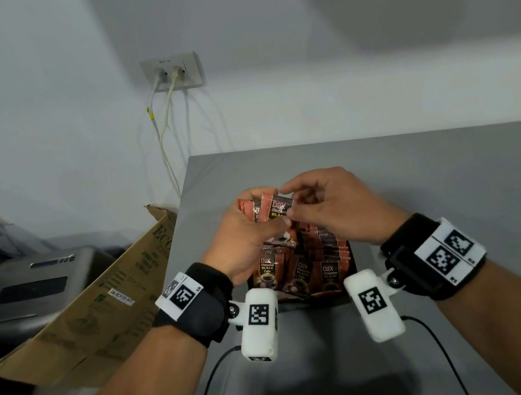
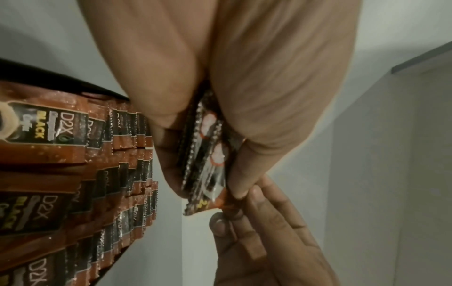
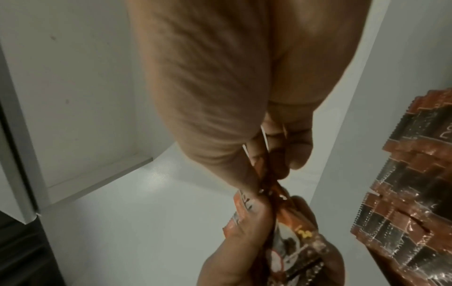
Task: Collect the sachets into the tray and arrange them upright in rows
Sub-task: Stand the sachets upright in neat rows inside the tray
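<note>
My left hand (image 1: 251,230) grips a small stack of brown and black coffee sachets (image 1: 269,208) just above the far side of the tray. In the left wrist view the stack of sachets (image 2: 208,160) sits between thumb and fingers. My right hand (image 1: 293,215) pinches the edge of one sachet (image 3: 265,185) in that stack with thumb and forefinger. Below both hands a black tray (image 1: 350,292) holds several sachets standing upright in rows (image 1: 321,256). The rows of sachets (image 2: 73,174) fill the left side of the left wrist view.
The tray rests on a grey table (image 1: 441,186) near its front left. An open cardboard box (image 1: 103,301) leans beside the table's left edge. A wall socket with cables (image 1: 173,73) hangs behind. Grey equipment (image 1: 31,290) stands at far left.
</note>
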